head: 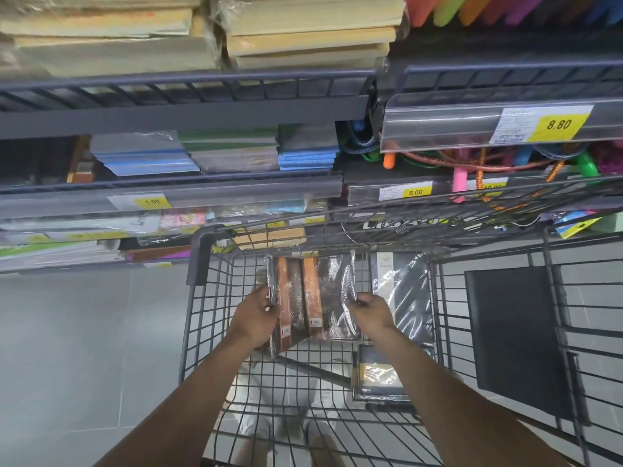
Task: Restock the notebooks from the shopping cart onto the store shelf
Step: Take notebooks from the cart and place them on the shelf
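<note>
Inside the grey wire shopping cart (pixel 199 261) I hold a plastic-wrapped pack of brown-and-black notebooks (pixel 312 298). My left hand (pixel 258 315) grips its left edge and my right hand (pixel 372 311) pinches its right edge. The pack is lifted off the cart floor. A wrapped black notebook (pixel 408 298) lies to the right in the cart, and another wrapped pack (pixel 381 375) lies nearer me. The store shelf (pixel 168 190) ahead holds stacks of blue, green and grey notebooks (pixel 215 153).
The cart's black folding seat panel (pixel 515 335) stands at the right. Paper stacks (pixel 202 32) fill the top shelf. Coloured skipping ropes (pixel 472 163) hang on the right shelf. Yellow price tags (pixel 558 124) line the shelf edges. Grey tiled floor (pixel 84 348) lies to the left.
</note>
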`<action>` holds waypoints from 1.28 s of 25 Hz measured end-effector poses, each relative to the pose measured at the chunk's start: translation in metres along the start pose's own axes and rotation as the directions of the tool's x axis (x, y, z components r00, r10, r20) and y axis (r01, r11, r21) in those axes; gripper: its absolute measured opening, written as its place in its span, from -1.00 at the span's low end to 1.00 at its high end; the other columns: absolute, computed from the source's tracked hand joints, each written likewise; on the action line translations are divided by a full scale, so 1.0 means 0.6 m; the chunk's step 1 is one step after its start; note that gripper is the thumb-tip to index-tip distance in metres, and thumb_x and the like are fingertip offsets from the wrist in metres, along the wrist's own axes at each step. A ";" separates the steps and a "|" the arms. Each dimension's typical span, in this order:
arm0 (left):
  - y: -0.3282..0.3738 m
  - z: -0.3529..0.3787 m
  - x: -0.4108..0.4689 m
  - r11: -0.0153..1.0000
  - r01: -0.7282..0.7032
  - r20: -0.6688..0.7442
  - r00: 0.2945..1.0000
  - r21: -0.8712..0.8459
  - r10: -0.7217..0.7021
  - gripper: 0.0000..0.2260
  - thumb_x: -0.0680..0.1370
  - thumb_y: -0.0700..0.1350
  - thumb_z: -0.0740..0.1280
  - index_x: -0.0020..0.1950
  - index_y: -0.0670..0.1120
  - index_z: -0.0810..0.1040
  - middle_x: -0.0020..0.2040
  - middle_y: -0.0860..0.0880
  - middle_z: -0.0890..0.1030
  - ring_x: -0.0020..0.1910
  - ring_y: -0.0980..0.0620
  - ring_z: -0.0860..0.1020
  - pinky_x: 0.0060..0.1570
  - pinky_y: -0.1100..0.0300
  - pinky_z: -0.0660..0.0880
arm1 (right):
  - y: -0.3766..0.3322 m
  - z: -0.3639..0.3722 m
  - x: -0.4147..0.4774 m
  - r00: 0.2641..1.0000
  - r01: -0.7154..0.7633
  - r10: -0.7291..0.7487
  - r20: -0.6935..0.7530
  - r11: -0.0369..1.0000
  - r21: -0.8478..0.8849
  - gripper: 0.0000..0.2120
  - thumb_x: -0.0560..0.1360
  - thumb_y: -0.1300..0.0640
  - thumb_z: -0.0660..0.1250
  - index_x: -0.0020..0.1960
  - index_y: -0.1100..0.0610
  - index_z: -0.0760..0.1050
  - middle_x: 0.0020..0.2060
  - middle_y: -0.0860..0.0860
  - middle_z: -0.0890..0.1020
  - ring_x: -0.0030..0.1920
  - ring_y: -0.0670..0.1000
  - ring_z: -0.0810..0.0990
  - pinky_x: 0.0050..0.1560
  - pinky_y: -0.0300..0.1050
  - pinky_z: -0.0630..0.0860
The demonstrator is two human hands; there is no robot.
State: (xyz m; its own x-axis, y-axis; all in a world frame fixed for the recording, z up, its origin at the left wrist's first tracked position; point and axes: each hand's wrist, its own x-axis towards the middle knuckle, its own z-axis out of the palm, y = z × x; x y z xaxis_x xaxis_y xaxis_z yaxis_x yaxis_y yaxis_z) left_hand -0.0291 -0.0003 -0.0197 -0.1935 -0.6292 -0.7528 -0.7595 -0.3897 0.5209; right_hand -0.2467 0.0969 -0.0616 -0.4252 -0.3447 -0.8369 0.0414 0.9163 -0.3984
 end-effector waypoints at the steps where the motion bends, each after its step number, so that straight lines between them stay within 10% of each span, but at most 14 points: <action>1: 0.004 -0.001 -0.003 1.000 0.016 -0.002 1.000 -0.016 -0.016 -0.84 0.63 -0.10 0.34 0.21 0.01 0.50 0.23 -0.02 0.63 0.00 -0.13 0.70 -0.05 -0.18 0.68 | -0.002 0.001 -0.005 1.000 0.011 -0.011 0.000 1.000 0.002 -0.62 0.59 0.05 0.37 0.34 0.21 0.51 0.18 0.07 0.63 0.11 0.06 0.61 0.05 -0.27 0.45; 5: 0.028 -0.009 -0.031 0.990 0.080 0.013 0.997 -0.119 -0.079 -0.81 0.64 -0.23 0.31 -0.01 0.08 0.52 0.11 -0.09 0.70 -0.04 -0.21 0.71 -0.06 -0.24 0.66 | -0.013 -0.015 -0.046 0.999 0.051 -0.052 0.017 0.999 0.015 -0.54 0.59 0.03 0.37 0.43 0.18 0.44 0.33 0.07 0.57 0.01 -0.01 0.61 -0.03 -0.28 0.50; 11: 0.077 -0.038 -0.104 0.973 0.085 0.080 0.994 -0.214 -0.069 -0.49 0.64 -0.17 0.37 0.57 -0.11 0.32 0.33 -0.04 0.52 -0.14 0.15 0.56 -0.12 0.00 0.67 | -0.021 -0.091 -0.136 1.000 0.021 -0.020 -0.008 0.982 0.189 -0.54 0.63 0.05 0.29 0.49 0.14 0.34 0.35 0.07 0.53 0.07 0.04 0.59 0.06 -0.09 0.61; 15: 0.121 -0.069 -0.170 0.981 0.018 0.092 0.996 -0.192 0.000 -0.40 0.63 -0.16 0.39 0.63 -0.09 0.23 0.52 -0.13 0.43 0.28 -0.10 0.57 0.08 -0.04 0.66 | -0.034 -0.166 -0.212 0.997 0.082 -0.079 -0.023 0.946 0.312 -0.55 0.64 0.09 0.28 0.49 0.20 0.35 0.38 0.04 0.48 0.30 0.05 0.49 0.32 -0.07 0.40; 24: 0.219 -0.123 -0.340 0.948 -0.130 0.109 0.980 -0.290 0.167 -0.73 0.68 -0.26 0.26 0.28 0.07 0.46 0.04 0.15 0.60 -0.08 0.23 0.59 -0.17 0.38 0.59 | -0.071 -0.281 -0.381 0.977 0.204 -0.203 -0.057 0.842 0.500 -0.55 0.65 0.09 0.27 0.52 0.08 0.32 0.48 -0.03 0.37 0.46 0.03 0.37 0.39 0.09 0.29; 28: 0.236 -0.161 -0.398 0.908 -0.180 0.059 0.974 -0.377 0.217 -0.70 0.69 -0.16 0.25 0.38 0.14 0.49 0.29 0.03 0.62 0.31 0.00 0.58 0.36 -0.11 0.49 | -0.100 -0.319 -0.435 0.951 0.301 -0.295 -0.093 0.811 0.501 -0.49 0.64 0.08 0.28 0.55 0.10 0.26 0.47 -0.04 0.38 0.44 -0.01 0.35 0.44 0.00 0.23; 32: 0.242 -0.208 -0.456 0.850 -0.237 -0.038 0.968 -0.471 0.248 -0.75 0.70 -0.08 0.22 0.37 0.07 0.50 0.31 0.00 0.64 0.32 -0.03 0.58 0.33 -0.17 0.49 | -0.154 -0.328 -0.494 0.915 0.346 -0.402 -0.024 0.753 0.560 -0.47 0.58 0.10 0.35 0.51 0.07 0.30 0.35 -0.11 0.46 0.35 -0.07 0.40 0.40 -0.09 0.27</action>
State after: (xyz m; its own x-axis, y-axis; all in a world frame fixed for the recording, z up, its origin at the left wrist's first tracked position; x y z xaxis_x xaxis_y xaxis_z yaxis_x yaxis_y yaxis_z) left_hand -0.0090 0.0310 0.3120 -0.3520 -0.7316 -0.5839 -0.3072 -0.4990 0.8104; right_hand -0.3023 0.1545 0.2971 -0.4279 -0.6791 -0.5964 0.3900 0.4566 -0.7996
